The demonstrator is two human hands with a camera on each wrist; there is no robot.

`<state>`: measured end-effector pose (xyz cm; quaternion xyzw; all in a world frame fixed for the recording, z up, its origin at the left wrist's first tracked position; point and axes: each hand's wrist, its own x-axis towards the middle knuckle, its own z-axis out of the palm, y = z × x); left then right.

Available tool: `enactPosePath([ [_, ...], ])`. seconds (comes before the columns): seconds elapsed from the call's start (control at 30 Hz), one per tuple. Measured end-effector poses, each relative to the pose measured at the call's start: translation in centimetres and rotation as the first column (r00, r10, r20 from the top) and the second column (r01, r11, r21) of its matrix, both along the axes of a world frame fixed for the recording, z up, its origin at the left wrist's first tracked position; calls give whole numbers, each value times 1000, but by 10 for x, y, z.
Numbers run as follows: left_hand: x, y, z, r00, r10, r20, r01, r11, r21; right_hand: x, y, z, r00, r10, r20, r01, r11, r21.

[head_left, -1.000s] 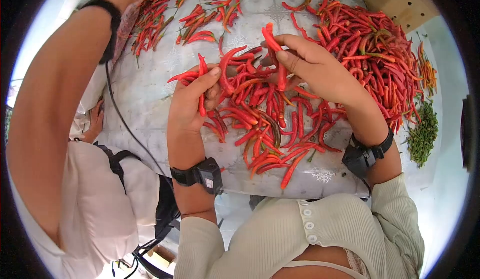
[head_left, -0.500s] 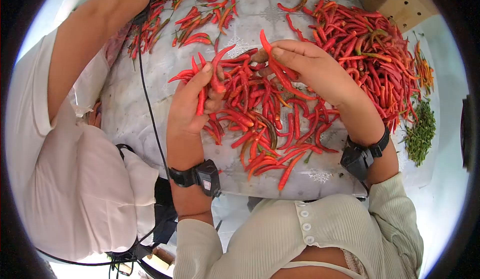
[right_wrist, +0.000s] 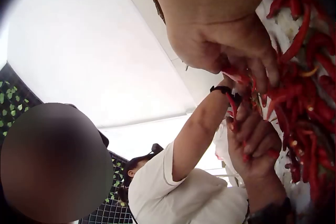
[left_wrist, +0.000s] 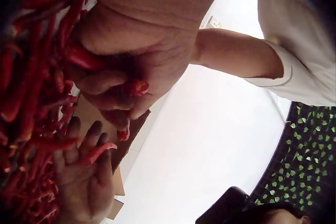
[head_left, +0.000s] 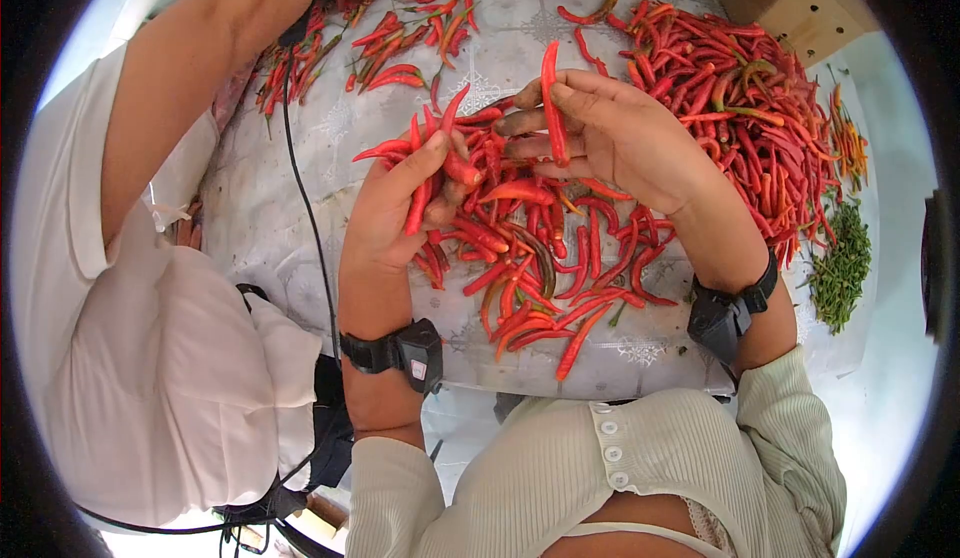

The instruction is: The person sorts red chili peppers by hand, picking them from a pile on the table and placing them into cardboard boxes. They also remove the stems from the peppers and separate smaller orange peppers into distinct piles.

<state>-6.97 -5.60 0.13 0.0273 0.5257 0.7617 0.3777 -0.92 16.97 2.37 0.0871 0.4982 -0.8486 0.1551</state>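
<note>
In the head view my left hand (head_left: 380, 223) grips several red chilies; one of them (head_left: 461, 167) lies across the curled fingers with its cut end toward the right hand. Two cut ends poke out of that fist in the left wrist view. My right hand (head_left: 635, 143) pinches a single red chili (head_left: 553, 108) upright between thumb and fingers, its other fingers spread behind it. Both hands hover over a loose heap of red chilies (head_left: 525, 258) on the table, which lies beneath and between them.
A larger mound of red chilies (head_left: 745, 128) lies at the right, with green stems (head_left: 842, 268) beside it. Stemmed chilies (head_left: 395, 53) lie at the back left. Cardboard boxes (head_left: 800, 8) stand behind. Another person's arm (head_left: 205, 68) reaches in from the left, with a black cable (head_left: 300, 178) hanging.
The chili in my right hand swung aslant and is now upright. My left hand moved slightly right with its chilies. The other person's arm reached farther over the back left.
</note>
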Motion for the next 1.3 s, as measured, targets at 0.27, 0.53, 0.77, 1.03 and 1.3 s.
enactPosePath([
  [0.27,-1,0,0,1000,7,23,-8,1000,25,-2,5,-5,957,130,-258,73,756,651],
  [0.53,-8,-5,-4,1000,-26,-11,28,989,144,10,-11,-10,767,380,-517,427,299,853],
  [0.77,-5,-1,5,988,150,-46,-146,986,86,20,-25,-17,809,473,-349,270,227,936],
  [1.03,-9,-5,-1,991,112,-78,-80,941,329,23,-33,-12,740,398,-542,510,192,838],
  [1.3,-8,-7,1,988,141,-56,-118,945,305,37,-63,-25,734,525,-432,430,134,893],
])
